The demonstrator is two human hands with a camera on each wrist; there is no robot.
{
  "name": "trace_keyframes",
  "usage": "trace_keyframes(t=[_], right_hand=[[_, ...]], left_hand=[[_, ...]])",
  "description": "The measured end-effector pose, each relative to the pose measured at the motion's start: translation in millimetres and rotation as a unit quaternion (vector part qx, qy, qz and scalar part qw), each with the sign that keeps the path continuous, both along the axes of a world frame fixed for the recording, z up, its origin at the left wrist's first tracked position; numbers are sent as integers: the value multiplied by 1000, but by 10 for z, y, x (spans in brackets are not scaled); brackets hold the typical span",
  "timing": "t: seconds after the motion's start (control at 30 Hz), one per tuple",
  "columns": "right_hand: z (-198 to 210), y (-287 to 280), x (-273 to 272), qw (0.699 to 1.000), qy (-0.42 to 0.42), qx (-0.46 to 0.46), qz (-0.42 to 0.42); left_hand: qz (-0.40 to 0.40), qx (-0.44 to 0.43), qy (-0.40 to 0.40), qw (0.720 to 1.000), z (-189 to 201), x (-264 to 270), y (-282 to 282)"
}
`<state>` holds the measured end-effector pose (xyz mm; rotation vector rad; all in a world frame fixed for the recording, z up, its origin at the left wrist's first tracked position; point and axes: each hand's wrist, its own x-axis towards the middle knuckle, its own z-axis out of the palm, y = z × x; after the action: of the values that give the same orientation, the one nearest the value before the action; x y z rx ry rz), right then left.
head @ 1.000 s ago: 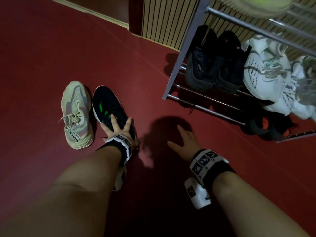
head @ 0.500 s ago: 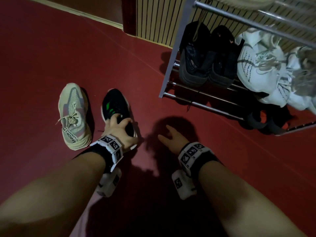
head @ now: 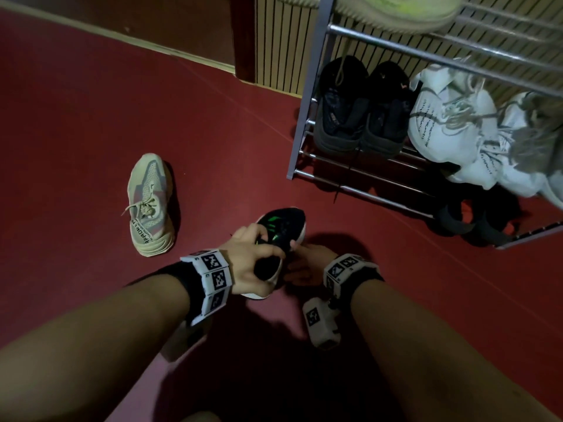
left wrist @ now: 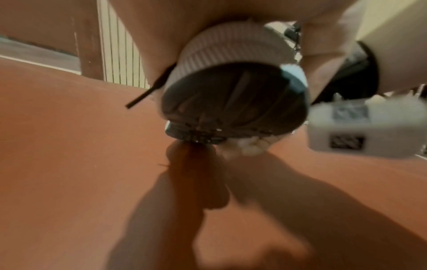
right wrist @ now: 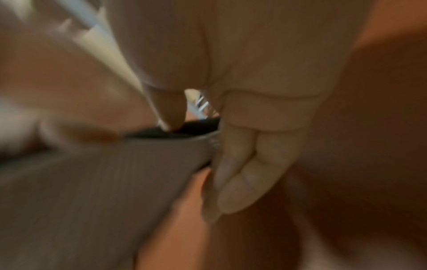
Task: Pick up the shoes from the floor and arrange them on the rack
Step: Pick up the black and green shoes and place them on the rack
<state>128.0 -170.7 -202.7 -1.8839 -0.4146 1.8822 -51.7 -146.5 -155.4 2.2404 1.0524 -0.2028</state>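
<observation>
A black shoe (head: 283,226) with green marks and a white sole is held off the red floor, toe toward the rack (head: 307,95). My left hand (head: 256,254) grips its heel and collar from the left. My right hand (head: 301,263) holds its right side, thumb (right wrist: 171,113) on the black upper and fingers (right wrist: 249,164) curled along the sole edge. The left wrist view shows the dark tread of the shoe (left wrist: 233,102) from below, blurred. A beige shoe (head: 149,205) lies on the floor to the left, laces loose.
The metal rack holds a pair of black shoes (head: 359,117) and white shoes (head: 451,123) on one shelf, and a pale green shoe (head: 396,10) above. Dark sandals (head: 475,220) sit under it. A slatted wall (head: 283,41) stands behind.
My left hand closed on the black shoe, lifted it off the floor and carried it right, away from the beige shoe. My right hand came in from the floor and took its right side.
</observation>
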Motion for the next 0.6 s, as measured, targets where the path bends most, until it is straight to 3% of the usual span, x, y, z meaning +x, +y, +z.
trace_keyframes(t=[0.13,0.3,0.37,0.5,0.6], right_hand=[[55,38,40,996,69,15,-58],[152,119,75,996,32,80,0],[178,143,92,992,-1,128,5],[344,103,205,974,-79,202,61],[459,71,329,964,-71,226,119]], left_hand=[[-22,-12,1,1000,86,69,-48],[-12,-29,-15,999,164,11,-52],[19,-52,-26,998,232,-8,-12],[161,-96,-46,981,335,-98,195],[168,-192,-53,965,338,-88,247]])
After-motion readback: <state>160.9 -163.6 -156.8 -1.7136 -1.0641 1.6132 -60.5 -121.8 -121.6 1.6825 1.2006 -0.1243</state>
